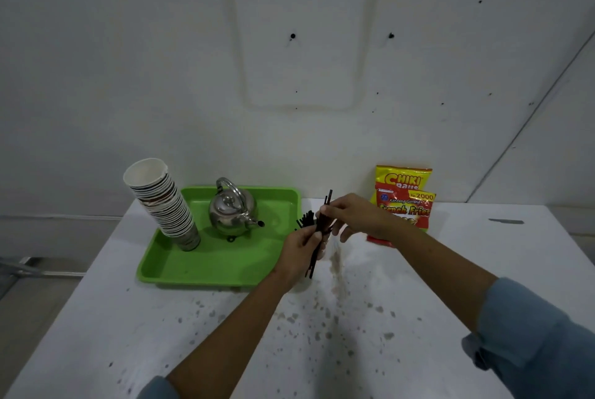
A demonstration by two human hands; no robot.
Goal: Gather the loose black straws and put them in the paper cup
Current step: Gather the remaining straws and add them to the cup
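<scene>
My left hand grips a bundle of black straws above the white table, their upper ends fanned out near the tray's right rim. My right hand pinches one black straw upright, just above and beside the bundle. The two hands are close together. A tall leaning stack of paper cups stands on the green tray at the left, well away from both hands. The middle of the bundle is hidden by my fingers.
A green tray holds the cup stack and a steel kettle. Two snack bags lean against the wall behind my right hand. The stained white table ends at the wall.
</scene>
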